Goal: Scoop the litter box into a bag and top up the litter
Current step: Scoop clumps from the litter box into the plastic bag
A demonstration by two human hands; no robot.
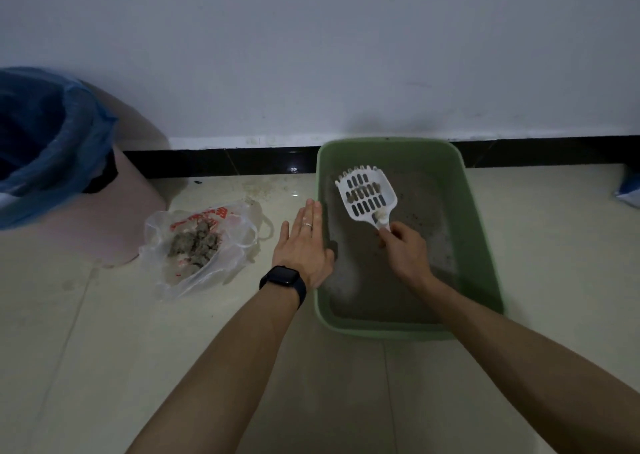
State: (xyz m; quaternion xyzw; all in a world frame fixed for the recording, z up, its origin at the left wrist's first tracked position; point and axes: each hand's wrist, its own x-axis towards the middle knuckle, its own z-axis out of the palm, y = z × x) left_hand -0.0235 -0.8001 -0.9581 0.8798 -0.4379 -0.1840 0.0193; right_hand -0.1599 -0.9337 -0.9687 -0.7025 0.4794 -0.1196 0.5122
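My right hand (403, 245) grips white slotted plastic scoop (367, 195), left hand (304, 245) flat, empty; tilt in transit could drop clumps (367, 189) short of clear plastic bag (207, 259).

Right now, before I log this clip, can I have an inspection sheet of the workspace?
Surface: pale tiled floor, litter dust scattered near the black skirting.
Job's things: green litter box with thin grey litter; white slotted scoop over the litter, clumps on it; clear plastic bag left of the box, open, holding clumps.
Clutter: pink bin with blue liner, far left; blue-white item at right edge, unclear.
Grippers: left hand flat, fingers straight, at the box's left rim; right hand grips the scoop handle.
Cables: nothing seen.
Surroundings: white wall.
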